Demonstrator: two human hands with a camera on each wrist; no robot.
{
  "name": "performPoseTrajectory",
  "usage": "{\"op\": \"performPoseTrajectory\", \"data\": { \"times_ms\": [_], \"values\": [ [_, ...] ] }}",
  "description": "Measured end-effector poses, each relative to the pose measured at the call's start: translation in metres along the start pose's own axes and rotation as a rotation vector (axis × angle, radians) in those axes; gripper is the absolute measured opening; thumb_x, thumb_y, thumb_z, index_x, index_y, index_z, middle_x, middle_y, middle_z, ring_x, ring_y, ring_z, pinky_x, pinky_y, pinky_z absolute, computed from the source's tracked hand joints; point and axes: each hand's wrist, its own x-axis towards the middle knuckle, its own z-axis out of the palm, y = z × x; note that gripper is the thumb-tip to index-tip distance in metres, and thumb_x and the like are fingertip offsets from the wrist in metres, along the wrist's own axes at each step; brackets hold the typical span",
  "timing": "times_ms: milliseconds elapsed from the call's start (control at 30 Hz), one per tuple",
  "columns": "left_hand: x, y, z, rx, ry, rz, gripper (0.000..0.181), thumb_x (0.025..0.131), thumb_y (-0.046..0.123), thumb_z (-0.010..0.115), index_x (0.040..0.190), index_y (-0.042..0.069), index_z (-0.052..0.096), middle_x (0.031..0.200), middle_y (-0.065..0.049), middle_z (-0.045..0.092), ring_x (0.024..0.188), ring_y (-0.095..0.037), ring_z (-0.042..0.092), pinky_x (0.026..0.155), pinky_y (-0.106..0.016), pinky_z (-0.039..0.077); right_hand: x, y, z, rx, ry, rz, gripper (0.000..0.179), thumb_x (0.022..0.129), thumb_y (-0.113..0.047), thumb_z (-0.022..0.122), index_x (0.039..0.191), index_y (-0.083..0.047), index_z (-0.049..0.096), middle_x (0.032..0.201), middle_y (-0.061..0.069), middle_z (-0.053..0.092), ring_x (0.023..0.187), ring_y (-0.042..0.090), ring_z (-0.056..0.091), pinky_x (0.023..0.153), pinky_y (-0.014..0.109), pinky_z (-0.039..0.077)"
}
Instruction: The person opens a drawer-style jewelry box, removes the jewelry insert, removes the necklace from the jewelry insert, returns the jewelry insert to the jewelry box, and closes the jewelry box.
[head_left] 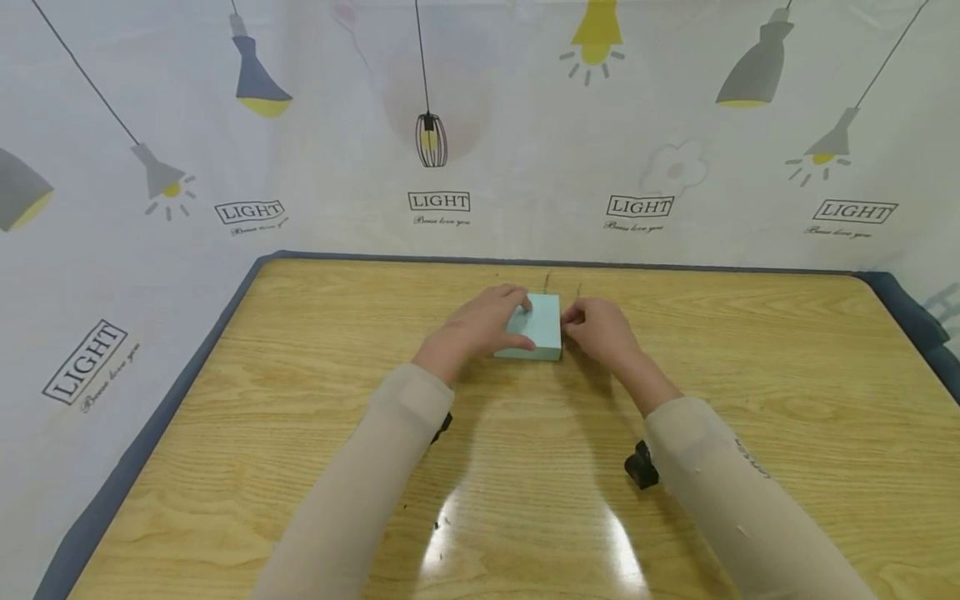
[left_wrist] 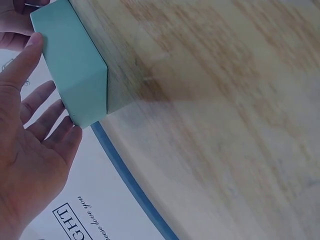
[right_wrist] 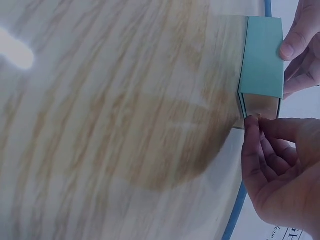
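A mint-green box [head_left: 546, 321] lies flat on the wooden table, toward its far edge. My left hand [head_left: 476, 325] holds it from the left, with the thumb along the near edge and the fingers reaching over the top. In the left wrist view, several fingertips of that hand sit against the box's left end. At the right end, my right hand [head_left: 602, 332] pinches a small tab, mostly hidden between thumb and forefinger. The right wrist view shows a brownish inner panel [right_wrist: 262, 104] in that end, framed by the green cover [right_wrist: 263, 57].
Around the box spreads the wood-grain table [head_left: 315, 417] with a blue-grey edge [head_left: 420, 257]. Behind it hangs a white wall covering [head_left: 525, 150] printed with lamps. Dark specks [head_left: 437, 525] dot the near tabletop. A black device [head_left: 641, 465] shows beside the right sleeve.
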Motion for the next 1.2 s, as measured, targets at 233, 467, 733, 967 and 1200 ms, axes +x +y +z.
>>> {"op": "performPoseTrajectory", "data": {
  "times_ms": [233,467,733,967,1200],
  "values": [
    [-0.0025,0.0017,-0.0013,-0.012,0.007,0.001,0.063,0.09,0.047,0.07,0.141,0.017,0.049,0.162,-0.003,0.032,0.15,-0.023,0.029,0.124,-0.039,0.03,0.0017,0.0017,0.0006,0.132,-0.028,0.045,0.02,0.101,-0.008,0.054,0.113,0.003,0.065,0.11,0.02,0.069,0.089,0.022,0.07,0.075,0.026,0.06],
    [-0.0029,0.0017,-0.0016,-0.026,0.01,0.003,0.062,0.09,0.046,0.071,0.14,0.017,0.049,0.162,-0.003,0.032,0.15,-0.023,0.03,0.124,-0.039,0.03,0.0011,0.0026,-0.0004,0.212,-0.041,0.071,0.018,0.101,-0.005,0.053,0.112,0.004,0.064,0.111,0.022,0.069,0.089,0.021,0.071,0.075,0.027,0.062],
    [-0.0021,0.0011,-0.0009,-0.031,0.013,0.003,0.062,0.089,0.045,0.072,0.14,0.017,0.05,0.16,-0.003,0.034,0.149,-0.023,0.031,0.123,-0.039,0.031,0.0006,0.0024,-0.0004,0.227,-0.04,0.085,0.018,0.101,-0.006,0.053,0.111,0.004,0.064,0.109,0.021,0.069,0.086,0.018,0.069,0.074,0.025,0.061],
    [-0.0029,0.0014,-0.0015,-0.05,0.009,-0.007,0.059,0.089,0.045,0.073,0.136,0.018,0.05,0.156,-0.002,0.038,0.145,-0.022,0.036,0.119,-0.038,0.037,0.0001,0.0033,0.0,0.232,-0.036,0.072,0.02,0.102,-0.008,0.054,0.112,0.005,0.065,0.112,0.024,0.07,0.089,0.021,0.071,0.075,0.026,0.062],
    [-0.0027,0.0008,-0.0008,-0.055,0.011,-0.004,0.059,0.089,0.044,0.073,0.137,0.018,0.05,0.156,-0.002,0.039,0.145,-0.022,0.037,0.118,-0.038,0.038,0.0,0.0036,0.0,0.24,-0.037,0.085,0.02,0.102,-0.009,0.054,0.112,0.006,0.065,0.112,0.023,0.07,0.086,0.017,0.071,0.075,0.025,0.062]
  ]
}}
